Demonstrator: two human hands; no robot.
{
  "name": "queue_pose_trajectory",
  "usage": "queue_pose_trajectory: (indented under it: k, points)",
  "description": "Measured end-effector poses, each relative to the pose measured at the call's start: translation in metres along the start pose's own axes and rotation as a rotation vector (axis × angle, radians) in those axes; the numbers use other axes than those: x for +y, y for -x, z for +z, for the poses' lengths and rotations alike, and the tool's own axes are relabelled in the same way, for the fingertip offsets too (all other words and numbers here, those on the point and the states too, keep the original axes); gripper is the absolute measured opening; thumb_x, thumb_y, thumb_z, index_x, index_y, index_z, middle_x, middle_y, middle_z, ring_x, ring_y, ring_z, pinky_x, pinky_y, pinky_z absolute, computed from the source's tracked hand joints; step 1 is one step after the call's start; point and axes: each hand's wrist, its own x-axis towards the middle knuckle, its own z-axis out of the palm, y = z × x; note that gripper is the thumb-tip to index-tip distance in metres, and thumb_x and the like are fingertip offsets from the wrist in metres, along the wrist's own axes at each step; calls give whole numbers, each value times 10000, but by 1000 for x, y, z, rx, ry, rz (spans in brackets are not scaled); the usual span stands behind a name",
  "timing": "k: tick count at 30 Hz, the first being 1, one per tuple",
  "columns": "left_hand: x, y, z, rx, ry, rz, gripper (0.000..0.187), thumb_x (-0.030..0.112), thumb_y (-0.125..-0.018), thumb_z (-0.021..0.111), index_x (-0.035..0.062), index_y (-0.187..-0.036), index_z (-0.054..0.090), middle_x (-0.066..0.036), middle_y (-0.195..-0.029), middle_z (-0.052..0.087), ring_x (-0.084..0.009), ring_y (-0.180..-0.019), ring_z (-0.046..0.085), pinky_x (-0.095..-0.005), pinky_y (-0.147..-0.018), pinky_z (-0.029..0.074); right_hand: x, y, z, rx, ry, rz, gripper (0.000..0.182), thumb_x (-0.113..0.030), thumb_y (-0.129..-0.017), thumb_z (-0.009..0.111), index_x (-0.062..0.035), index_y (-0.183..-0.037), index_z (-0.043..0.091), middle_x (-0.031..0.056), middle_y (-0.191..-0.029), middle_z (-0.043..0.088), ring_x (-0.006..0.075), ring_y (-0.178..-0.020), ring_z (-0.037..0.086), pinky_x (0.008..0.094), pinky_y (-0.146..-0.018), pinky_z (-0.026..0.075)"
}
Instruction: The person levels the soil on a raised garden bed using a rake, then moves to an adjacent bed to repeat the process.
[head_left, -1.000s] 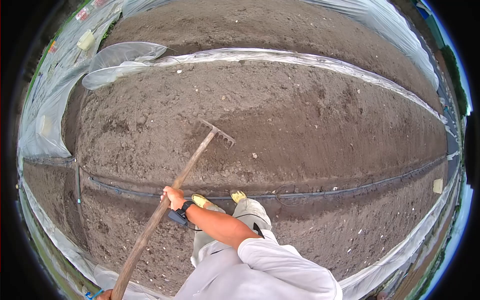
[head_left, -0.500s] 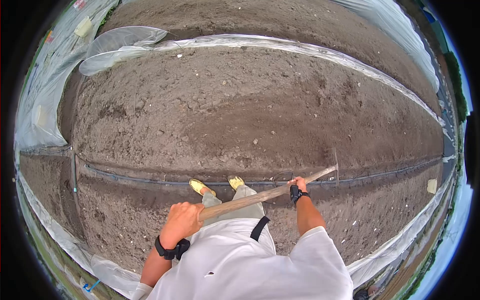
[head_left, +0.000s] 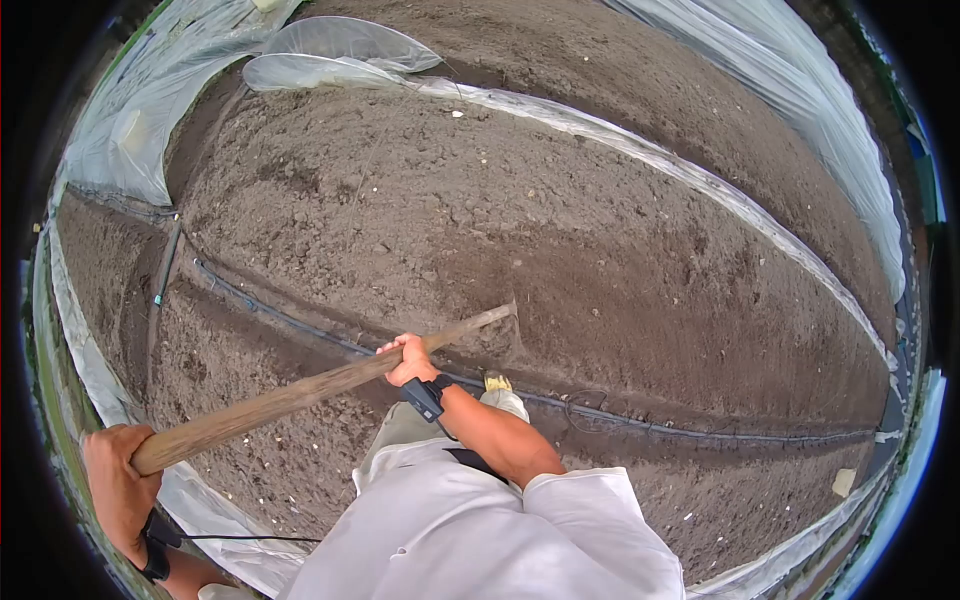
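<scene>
Both hands are clamped on the long brown wooden rake handle point(head_left: 320, 385) — left hand point(head_left: 118, 480) at its butt, right hand point(head_left: 410, 358) nearer the head, which points up-right into the tilled soil bed point(head_left: 600, 260).

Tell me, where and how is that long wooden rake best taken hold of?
By its handle, two hands spread apart: the left hand wraps the butt end, the right hand closes over the middle from above. The long straight shaft slants down to the soil bed, so a wide grip likely steadies it.
</scene>
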Motion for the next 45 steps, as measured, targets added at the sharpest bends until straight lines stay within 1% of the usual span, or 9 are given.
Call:
queue_pose_trajectory:
  k: [4,10,17,21,24,30,35,41,45]
  points:
    - [-38,56,44,128,48,-237,214,-24,-513,625,12,-723,606,-165,-618,517,-377,-637,510,-436,-580,366,20,-29,38,-249,137,-106,208,-129,-814,527,-100,-631,433,51,-584,470,205,-560,482,394,-649,482]
    - [-74,158,187,-110,297,-567,140,65,-557,675,23,-674,610,-191,-669,591,-403,-664,575,-440,-617,453,36,-55,0,-62,384,-276,197,-111,-815,541,-91,-642,448,58,-592,459,208,-554,500,395,-578,486]
    - [-156,303,187,-98,120,-809,65,39,-542,588,-11,-562,552,-241,-603,542,-445,-624,540,-466,-567,424,206,-95,-61,33,609,180,134,-139,-863,580,-73,-782,496,52,-694,497,248,-663,555,453,-709,518]
    - [-193,329,168,-100,-51,-751,85,39,-534,602,-22,-549,544,-232,-569,516,-438,-595,530,-464,-525,386,262,-106,-78,41,642,342,99,-147,-854,607,-93,-850,524,37,-745,559,224,-752,620,429,-731,526]
    - [-182,292,205,-302,257,-727,76,48,-534,613,-1,-539,556,-215,-558,539,-404,-558,558,-422,-522,434,200,-130,-101,74,706,257,119,-144,-850,615,-91,-890,517,46,-816,551,242,-777,619,408,-717,536]
    - [-54,157,328,-379,414,-462,96,124,-601,667,79,-686,662,-159,-662,630,-361,-652,625,-431,-627,522,-74,-169,-100,71,710,-145,129,-138,-839,545,-72,-736,502,86,-676,543,269,-644,579,461,-690,530]
    - [54,42,337,-331,639,-193,151,166,-644,657,63,-752,640,-175,-688,636,-360,-654,629,-449,-628,513,-255,-77,-38,202,839,-557,236,-166,-880,457,-87,-661,423,93,-620,511,253,-602,579,434,-597,526]
    - [41,34,288,-267,569,-265,149,163,-648,668,62,-753,636,-177,-687,631,-355,-648,625,-433,-599,501,-231,-76,-21,326,708,-554,207,-121,-865,433,-75,-664,419,71,-573,466,230,-553,523,431,-623,499]
    - [-29,105,191,-216,424,-589,146,96,-563,695,36,-686,642,-190,-640,600,-382,-618,592,-415,-586,481,-37,-130,-14,99,635,-266,165,-98,-821,492,-85,-666,438,68,-606,445,229,-513,463,419,-573,481]
